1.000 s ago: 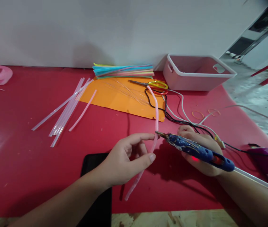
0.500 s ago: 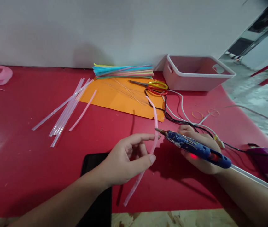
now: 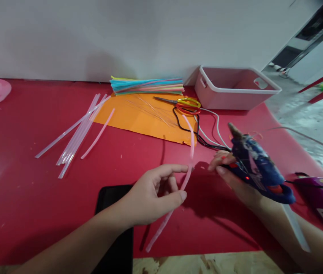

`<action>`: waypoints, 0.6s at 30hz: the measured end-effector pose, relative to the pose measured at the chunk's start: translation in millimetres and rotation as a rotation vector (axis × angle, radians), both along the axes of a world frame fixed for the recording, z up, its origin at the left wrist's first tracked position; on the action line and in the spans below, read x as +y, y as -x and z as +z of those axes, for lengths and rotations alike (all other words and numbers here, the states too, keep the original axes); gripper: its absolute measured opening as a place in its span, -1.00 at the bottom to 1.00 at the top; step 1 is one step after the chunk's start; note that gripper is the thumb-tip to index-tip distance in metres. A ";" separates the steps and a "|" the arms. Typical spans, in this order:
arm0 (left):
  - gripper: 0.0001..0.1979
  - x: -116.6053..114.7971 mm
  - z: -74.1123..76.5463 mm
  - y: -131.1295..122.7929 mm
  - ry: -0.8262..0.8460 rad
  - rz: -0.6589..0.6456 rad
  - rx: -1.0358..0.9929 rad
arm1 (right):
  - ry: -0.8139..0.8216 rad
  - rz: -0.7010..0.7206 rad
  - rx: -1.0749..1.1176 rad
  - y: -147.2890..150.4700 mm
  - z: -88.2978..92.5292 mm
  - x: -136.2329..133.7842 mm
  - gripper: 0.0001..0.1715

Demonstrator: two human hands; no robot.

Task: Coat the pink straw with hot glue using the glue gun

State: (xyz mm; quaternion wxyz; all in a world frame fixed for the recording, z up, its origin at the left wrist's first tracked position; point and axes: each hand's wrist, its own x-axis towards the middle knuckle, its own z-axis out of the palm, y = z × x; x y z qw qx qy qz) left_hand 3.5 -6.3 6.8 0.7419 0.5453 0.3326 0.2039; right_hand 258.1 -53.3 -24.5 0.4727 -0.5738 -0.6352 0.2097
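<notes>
Holding the curved pink strip (image 3: 192, 146) above the red table (image 3: 50, 213), my left hand (image 3: 158, 196) has its fingers loosely closed; my right hand (image 3: 241, 190) wraps the glue gun (image 3: 257, 167), nozzle apart from the strip. I judge this piece unfinished; another pink strip (image 3: 100, 132) lies loose. What else is left I cannot tell. No writing is legible, even on the purple socket block (image 3: 315, 198).

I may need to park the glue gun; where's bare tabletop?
Bare except specks: red tabletop between the clear sticks and pink ring, and from the sticks' near ends toward the flat black object. Crowded: back right, scissors, cables, pink basket.
</notes>
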 end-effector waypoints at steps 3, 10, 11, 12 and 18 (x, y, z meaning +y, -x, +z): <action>-0.46 -1.8 -1.3 -0.6 0.029 -0.039 0.027 | 0.022 0.156 0.099 5.5 4.3 -1.8 -0.92; -0.52 -3.1 1.4 1.2 -0.015 -0.185 0.087 | 0.199 0.322 0.069 0.5 5.7 -12.2 -0.66; -0.53 -3.2 1.6 2.0 -0.031 -0.202 0.090 | 0.202 0.338 0.045 0.4 6.2 -12.4 -0.66; -0.54 -3.1 1.7 2.8 -0.045 -0.215 0.094 | 0.195 0.351 0.018 0.4 7.2 -12.2 -0.65; -0.63 -1.3 2.2 4.9 -0.057 -0.234 0.027 | 0.192 0.382 -0.103 3.8 15.9 -9.1 -0.54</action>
